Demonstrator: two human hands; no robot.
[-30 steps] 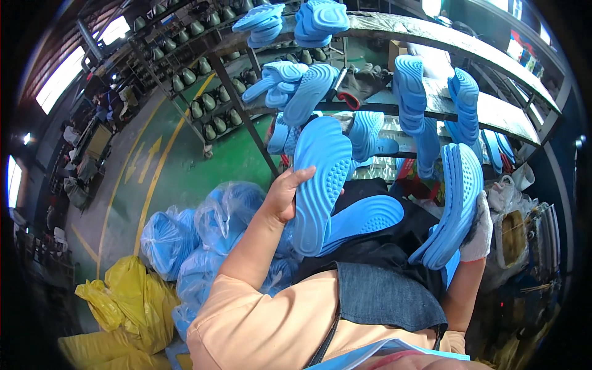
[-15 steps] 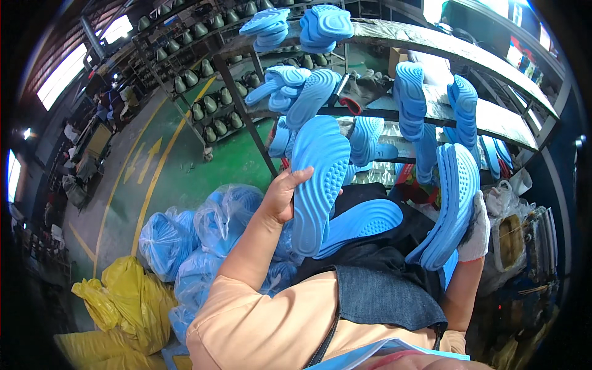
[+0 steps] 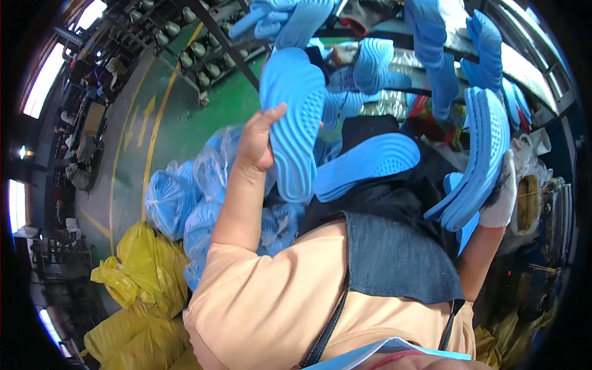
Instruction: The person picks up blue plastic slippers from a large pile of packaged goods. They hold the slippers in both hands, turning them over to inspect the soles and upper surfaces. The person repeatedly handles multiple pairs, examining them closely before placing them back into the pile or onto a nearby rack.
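At left, near, lie yellow bags; beyond them, clear plastic bags filled with blue pieces. Left of centre, the bare left hand pinches a blue insole, raised and roughly upright: the thumb presses its ridged, studded face near the left edge, the other fingers lie mostly hidden behind, and a fingertip shows at the right edge. The piece is probably light, flexible foam, unlikely to break; its narrow middle appears the best place to take hold, and the ridges should limit slipping. At centre, a second insole rests patterned face up on dark cloth over the lap. At right, an insole stack stands on edge, its layers probably liable to slide unless squeezed together across their thickness. The gloved right hand lies along its right side; the thumb is hidden, so its closure cannot be told.
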